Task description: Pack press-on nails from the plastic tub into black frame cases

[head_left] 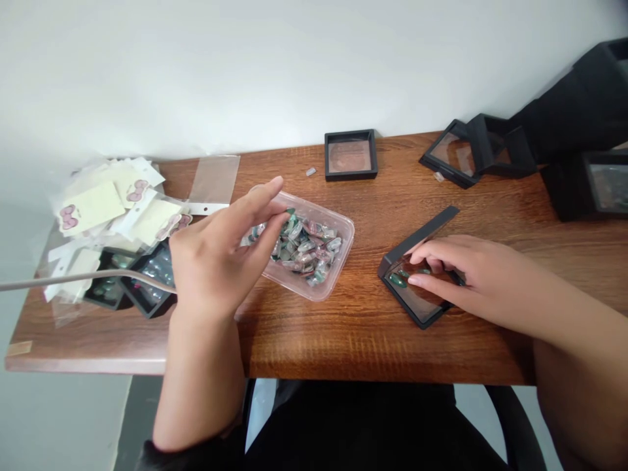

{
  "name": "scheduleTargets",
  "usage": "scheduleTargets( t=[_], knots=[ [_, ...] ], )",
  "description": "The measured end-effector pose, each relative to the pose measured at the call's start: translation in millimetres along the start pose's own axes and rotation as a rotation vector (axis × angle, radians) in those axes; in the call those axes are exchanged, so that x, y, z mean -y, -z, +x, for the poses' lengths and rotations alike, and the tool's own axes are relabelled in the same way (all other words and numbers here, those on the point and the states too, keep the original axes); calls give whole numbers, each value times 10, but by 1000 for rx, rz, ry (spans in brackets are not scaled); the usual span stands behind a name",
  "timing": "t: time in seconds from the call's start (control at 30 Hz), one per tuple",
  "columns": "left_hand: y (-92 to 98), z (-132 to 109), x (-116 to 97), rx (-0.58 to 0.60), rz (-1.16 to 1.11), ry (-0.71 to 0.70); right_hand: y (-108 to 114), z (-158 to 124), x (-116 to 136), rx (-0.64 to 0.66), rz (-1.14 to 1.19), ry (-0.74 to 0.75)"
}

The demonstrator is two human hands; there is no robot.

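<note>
Green and mostly hidden, a small piece (290, 211) is pinched in the left hand (220, 252) over the plastic tub (347, 245). The right hand (456, 263), fingers curled, covers part of the black case (417, 299) and its green chips (398, 280); whether it grips one, I cannot tell.

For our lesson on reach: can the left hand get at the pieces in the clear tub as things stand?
Probably yes: the left hand hangs over the open tub, no lid covering the pieces, though its fingertips pinch a green piece.
</note>
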State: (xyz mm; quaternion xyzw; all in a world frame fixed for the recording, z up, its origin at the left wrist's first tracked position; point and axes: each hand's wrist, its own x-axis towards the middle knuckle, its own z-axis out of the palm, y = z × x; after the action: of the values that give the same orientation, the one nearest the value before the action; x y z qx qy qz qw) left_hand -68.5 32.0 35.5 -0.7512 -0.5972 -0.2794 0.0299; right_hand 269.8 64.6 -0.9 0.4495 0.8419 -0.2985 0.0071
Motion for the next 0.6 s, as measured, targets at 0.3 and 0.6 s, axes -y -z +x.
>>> scheduleTargets(
  t=[0.3,0.6],
  knots=[
    [-13,-3,-133,-82,-123,69,1,6,15,12,-16,-15],
    [-90,-68,-226,-120,-87,79,5,9,21,-15,-32,26]
  ],
)
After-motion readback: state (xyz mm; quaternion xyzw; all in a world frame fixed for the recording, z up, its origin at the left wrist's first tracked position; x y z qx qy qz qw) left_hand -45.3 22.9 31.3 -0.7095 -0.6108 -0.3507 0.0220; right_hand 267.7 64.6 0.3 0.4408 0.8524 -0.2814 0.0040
